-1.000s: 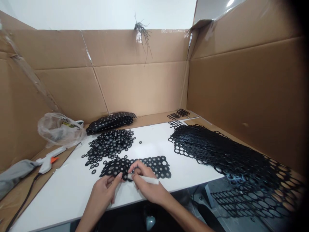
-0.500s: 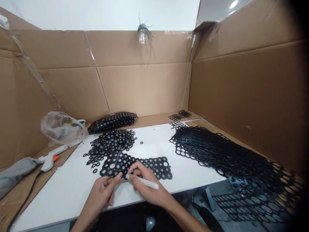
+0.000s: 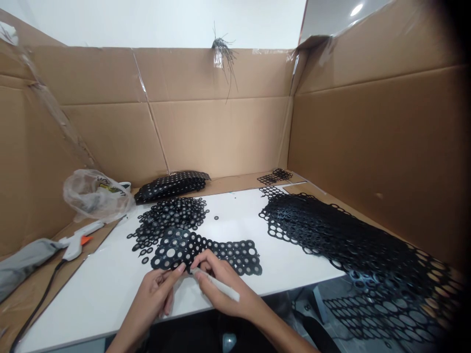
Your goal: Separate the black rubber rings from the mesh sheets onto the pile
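A black sheet made of joined rings with pale centres [image 3: 239, 257] lies on the white board [image 3: 290, 267] before me. My left hand [image 3: 156, 291] is closed at the sheet's near edge, thumb and fingers pinching it. In my right hand [image 3: 231, 279] is a slim whitish pen-like stick [image 3: 228, 290]. Its tip meets the sheet's near edge, close to my left thumb. What exactly the tip touches is too small to make out. Just beyond the sheet sits a heap of loose black rings [image 3: 176, 213], with one single ring [image 3: 216, 217] apart from it.
A large pile of black ring mesh [image 3: 331, 225] covers the right side and hangs past the board's edge. At the left are a white glue gun [image 3: 74, 246] with its cord and a clear plastic bag [image 3: 93, 201]. Dotted black sheets [image 3: 172, 186] lie behind. Cardboard walls [image 3: 221, 127] surround the table.
Both hands keep their hold, with the stick tip shifted slightly left and its rear end a little lower. The sheet's left part has moved slightly.
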`<state>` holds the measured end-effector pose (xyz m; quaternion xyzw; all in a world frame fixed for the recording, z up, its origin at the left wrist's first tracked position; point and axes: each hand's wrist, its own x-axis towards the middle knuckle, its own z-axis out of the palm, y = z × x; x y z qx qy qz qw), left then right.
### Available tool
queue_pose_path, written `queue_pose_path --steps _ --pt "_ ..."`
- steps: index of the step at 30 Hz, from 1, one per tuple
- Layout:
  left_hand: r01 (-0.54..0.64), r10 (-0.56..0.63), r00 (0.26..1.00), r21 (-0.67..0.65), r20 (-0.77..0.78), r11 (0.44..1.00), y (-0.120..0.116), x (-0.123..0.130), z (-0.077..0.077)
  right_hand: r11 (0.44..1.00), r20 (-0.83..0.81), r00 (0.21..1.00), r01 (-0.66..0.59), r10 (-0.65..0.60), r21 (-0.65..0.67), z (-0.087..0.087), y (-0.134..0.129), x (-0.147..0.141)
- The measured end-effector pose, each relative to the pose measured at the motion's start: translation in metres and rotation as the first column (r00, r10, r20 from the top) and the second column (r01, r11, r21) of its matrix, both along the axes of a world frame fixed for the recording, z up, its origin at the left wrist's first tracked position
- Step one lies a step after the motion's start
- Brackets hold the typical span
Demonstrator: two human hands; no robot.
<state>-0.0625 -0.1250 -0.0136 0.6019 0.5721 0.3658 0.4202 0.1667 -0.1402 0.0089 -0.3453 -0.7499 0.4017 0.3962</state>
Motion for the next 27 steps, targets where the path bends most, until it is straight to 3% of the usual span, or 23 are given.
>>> queue_pose_path --steps 4,10,13,18,22,27 --pt "0.018 -0.018 1.000 0.013 -0.002 1.000 -0.003 0.002 0.001 0.997 0.038 0.999 0.007 -0.010 0.079 -0.003 0.001 -0.001" --pt "0.055 -0.055 0.998 0.031 -0.016 0.998 -0.008 0.003 0.007 0.996 0.035 0.999 0.018 -0.021 0.084 -0.004 0.001 -0.004" --pt "0.042 -0.041 0.999 0.041 -0.006 0.998 -0.006 0.003 0.006 1.000 0.015 1.000 0.015 -0.015 -0.009 -0.001 0.001 -0.004" --pt "-0.053 0.050 0.998 0.052 0.043 0.997 -0.001 0.002 -0.001 0.968 -0.223 0.975 -0.033 -0.024 -0.248 -0.004 0.006 -0.006" --pt "-0.089 0.086 0.993 0.030 0.086 0.996 0.000 0.002 -0.003 0.940 -0.353 0.931 -0.034 -0.094 -0.339 -0.011 0.011 -0.008" --pt "-0.082 0.082 0.992 -0.006 0.099 0.997 0.001 0.000 -0.007 0.933 -0.343 0.932 -0.011 -0.120 -0.359 -0.014 0.014 -0.008"
